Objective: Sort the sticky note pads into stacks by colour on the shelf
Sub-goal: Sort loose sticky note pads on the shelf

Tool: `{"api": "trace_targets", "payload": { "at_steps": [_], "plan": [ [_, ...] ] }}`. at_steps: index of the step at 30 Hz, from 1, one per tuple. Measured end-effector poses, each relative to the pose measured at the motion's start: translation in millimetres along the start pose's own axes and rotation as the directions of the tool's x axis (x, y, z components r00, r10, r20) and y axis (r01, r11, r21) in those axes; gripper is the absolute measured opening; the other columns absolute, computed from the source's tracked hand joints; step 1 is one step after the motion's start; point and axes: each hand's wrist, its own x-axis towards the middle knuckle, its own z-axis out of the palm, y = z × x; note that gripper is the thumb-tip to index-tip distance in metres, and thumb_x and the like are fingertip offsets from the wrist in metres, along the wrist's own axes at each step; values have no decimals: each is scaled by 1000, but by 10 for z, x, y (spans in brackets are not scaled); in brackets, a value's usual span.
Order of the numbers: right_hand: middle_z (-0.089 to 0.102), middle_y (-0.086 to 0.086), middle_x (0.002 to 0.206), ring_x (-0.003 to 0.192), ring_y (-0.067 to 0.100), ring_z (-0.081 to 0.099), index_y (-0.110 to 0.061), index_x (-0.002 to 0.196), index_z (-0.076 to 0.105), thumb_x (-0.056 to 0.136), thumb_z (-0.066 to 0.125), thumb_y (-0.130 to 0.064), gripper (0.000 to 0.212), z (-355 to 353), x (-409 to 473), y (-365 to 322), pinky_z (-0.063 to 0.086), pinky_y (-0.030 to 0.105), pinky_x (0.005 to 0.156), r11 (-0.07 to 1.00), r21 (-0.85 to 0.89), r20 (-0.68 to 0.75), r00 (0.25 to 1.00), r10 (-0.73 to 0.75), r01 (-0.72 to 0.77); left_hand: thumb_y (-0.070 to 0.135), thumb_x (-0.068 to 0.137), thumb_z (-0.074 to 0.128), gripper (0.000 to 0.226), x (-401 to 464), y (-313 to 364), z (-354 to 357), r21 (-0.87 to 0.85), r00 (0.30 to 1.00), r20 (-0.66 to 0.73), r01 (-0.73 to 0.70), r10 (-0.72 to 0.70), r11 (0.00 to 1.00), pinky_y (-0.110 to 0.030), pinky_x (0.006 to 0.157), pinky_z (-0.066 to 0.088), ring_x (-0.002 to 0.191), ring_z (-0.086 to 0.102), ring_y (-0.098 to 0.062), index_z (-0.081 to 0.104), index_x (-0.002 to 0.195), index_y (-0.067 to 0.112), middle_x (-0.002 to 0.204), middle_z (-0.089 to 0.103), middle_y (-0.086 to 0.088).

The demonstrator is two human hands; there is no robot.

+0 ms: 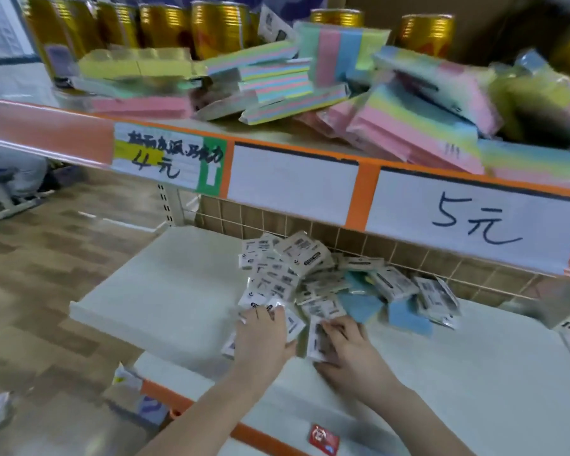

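Head view, two hands, left hand and right hand each pinching a wrapped pad, pile of sticky note pads on white shelf, six gold cans above.

Pads at lower centre: glossy clear plastic wrap over paper labels. Cans at the top: shiny gold metal. Shelf: smooth matt white; floor at left: wood-look planks.

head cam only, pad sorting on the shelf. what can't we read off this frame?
- Colours of most small pads: label sides up, motion blur.
- What the left hand grips: its back covers the fingers.
- Label on the pad in the right hand: too blurred.
- Upper-shelf packs at right: smeared, cut by the edge.
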Motion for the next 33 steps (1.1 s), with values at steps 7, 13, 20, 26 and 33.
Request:
{"api": "trace_targets", "payload": {
  "at_steps": [7,13,20,26,33],
  "plan": [
    [46,-1,138,126,19,42,-14,139,45,81,37,-57,73,63,-130,-102,27,19,107,995,75,-124,990,72,-63,35,49,81,46,-68,-47,202,-78,974,-160,-175,161,981,-44,53,52,70,61,-37,65,75,1,73,62,-21],
    [63,-1,107,93,9,58,-13,109,69,82,50,-42,44,73,-426,-101,38,10,91,980,192,-251,963,96,-48,31,66,72,19,-173,-55,134,-308,882,-387,-398,269,864,-28,50,52,68,65,-16,70,81,19,75,67,3],
    [39,-12,67,62,2,47,-30,75,48,84,60,1,34,-321,-724,232,31,17,58,872,390,-365,820,441,-296,29,86,44,27,-118,247,-153,-455,856,-474,-437,205,776,-28,35,39,44,54,-22,65,79,14,54,54,0],
    [62,-7,66,61,11,54,-20,105,54,85,58,3,30,-537,-1104,637,44,26,59,626,688,-228,710,667,-367,23,98,45,24,-167,781,-464,-776,952,-249,-305,176,552,-22,43,28,51,53,-19,52,79,10,55,49,-2],
    [60,-5,86,67,-2,55,-17,108,67,91,56,-3,25,-713,-1456,1131,39,7,63,678,585,-236,707,667,-445,0,96,41,49,-159,1405,-371,-959,993,6,-28,121,283,-10,46,38,54,48,-9,28,142,9,74,52,-1]
  ]
}}
